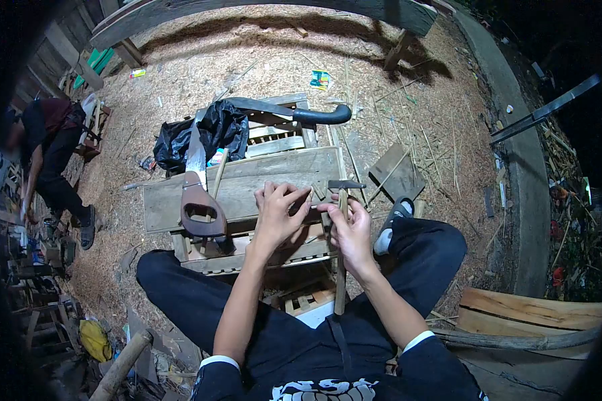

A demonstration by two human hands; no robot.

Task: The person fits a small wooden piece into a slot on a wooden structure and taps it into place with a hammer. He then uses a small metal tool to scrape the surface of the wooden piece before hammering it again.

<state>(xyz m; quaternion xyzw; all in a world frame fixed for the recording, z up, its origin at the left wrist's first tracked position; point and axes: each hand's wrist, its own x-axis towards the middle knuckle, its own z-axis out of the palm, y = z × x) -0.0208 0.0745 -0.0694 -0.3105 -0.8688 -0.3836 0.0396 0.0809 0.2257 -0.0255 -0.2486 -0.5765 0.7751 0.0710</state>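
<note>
My right hand [352, 234] is closed around the wooden handle of a hammer [342, 267], whose dark metal head points up and away from me. The thumb and a finger of that hand reach left toward my other hand. My left hand [281, 212] is curled above a wooden plank [247, 177], with thumb and forefinger brought close together; anything small between them is too fine to make out. Left of it, a handsaw [204, 210] with a brown handle lies across the plank beside a thin stick [219, 174].
Behind the plank lie a black plastic bag [231, 130] and a large blade with a black curved handle [321, 115]. A slatted wooden crate [267, 262] supports the plank. A flat board [396, 172] rests on the sawdust at right. Another person [53, 147] bends over at far left.
</note>
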